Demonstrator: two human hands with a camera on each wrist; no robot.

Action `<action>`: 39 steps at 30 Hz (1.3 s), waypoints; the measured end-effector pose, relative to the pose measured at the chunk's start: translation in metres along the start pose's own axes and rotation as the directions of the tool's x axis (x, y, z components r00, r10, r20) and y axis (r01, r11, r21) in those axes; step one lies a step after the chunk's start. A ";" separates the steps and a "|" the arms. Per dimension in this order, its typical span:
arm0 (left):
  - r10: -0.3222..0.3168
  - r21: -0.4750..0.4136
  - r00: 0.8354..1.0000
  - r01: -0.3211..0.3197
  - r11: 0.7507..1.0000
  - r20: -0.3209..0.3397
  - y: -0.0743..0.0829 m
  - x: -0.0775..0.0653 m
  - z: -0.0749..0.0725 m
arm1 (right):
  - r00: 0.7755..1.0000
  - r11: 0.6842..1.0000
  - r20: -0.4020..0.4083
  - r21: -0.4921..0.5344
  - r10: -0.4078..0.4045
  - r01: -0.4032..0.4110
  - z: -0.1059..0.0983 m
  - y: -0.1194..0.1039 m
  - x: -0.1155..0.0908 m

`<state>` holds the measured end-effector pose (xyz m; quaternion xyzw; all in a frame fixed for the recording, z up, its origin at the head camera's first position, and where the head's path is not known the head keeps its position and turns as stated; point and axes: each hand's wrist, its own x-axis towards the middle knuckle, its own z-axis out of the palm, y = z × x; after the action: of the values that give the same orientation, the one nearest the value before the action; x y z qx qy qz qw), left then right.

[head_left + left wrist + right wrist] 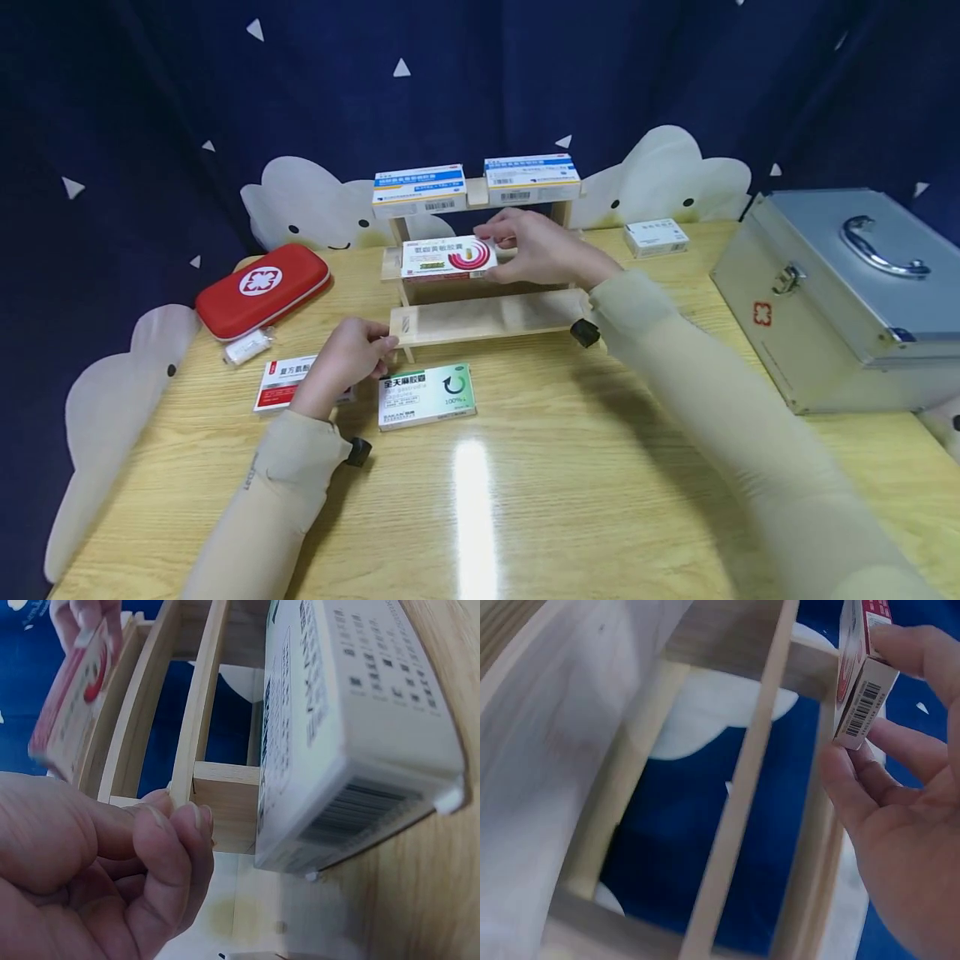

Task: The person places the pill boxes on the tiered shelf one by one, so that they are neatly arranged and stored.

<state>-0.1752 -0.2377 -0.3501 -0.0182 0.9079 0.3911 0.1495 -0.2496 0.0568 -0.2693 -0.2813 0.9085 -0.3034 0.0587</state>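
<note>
My right hand (pixel 543 247) grips the right end of a white medicine box (pixel 441 257) with a red swirl, between thumb and fingers. The box is at the middle tier of a stepped wooden rack (pixel 487 318); in the right wrist view its barcoded end (pixel 864 705) faces the camera. My left hand (pixel 351 360) pinches the left front corner of the rack's lowest board, fingertips against the wood (pixel 189 772). Just below that hand, a green-and-white medicine box (pixel 426 397) lies on the table. Two blue-and-white boxes (pixel 420 190) sit on the top tier.
A red zip case (pixel 262 290) and a small white packet (pixel 247 347) lie at left. Partly behind my left forearm is a red-and-white box (pixel 283 383). At right stand a small white box (pixel 656 237) and a silver metal case (pixel 832 292). A dark curtain (pixel 480 83) hangs behind.
</note>
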 end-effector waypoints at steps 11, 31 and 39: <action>-0.028 -0.030 1.000 0.028 0.999 0.005 0.000 0.002 0.000 | 0.997 0.997 0.022 -0.027 -0.070 0.070 0.021 -0.004 0.040; -0.013 0.004 1.000 0.013 1.000 0.000 0.001 0.000 0.001 | 0.996 0.993 0.083 -0.101 -0.045 0.054 0.023 -0.003 0.054; 0.016 0.007 1.000 -0.016 1.000 0.011 0.000 0.000 0.000 | 0.993 0.987 0.108 -0.148 -0.039 0.054 0.018 -0.004 0.042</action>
<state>-0.1751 -0.2379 -0.3506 -0.0082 0.9087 0.3890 0.1515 -0.2776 0.0220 -0.2785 -0.3216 0.9177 -0.2200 0.0778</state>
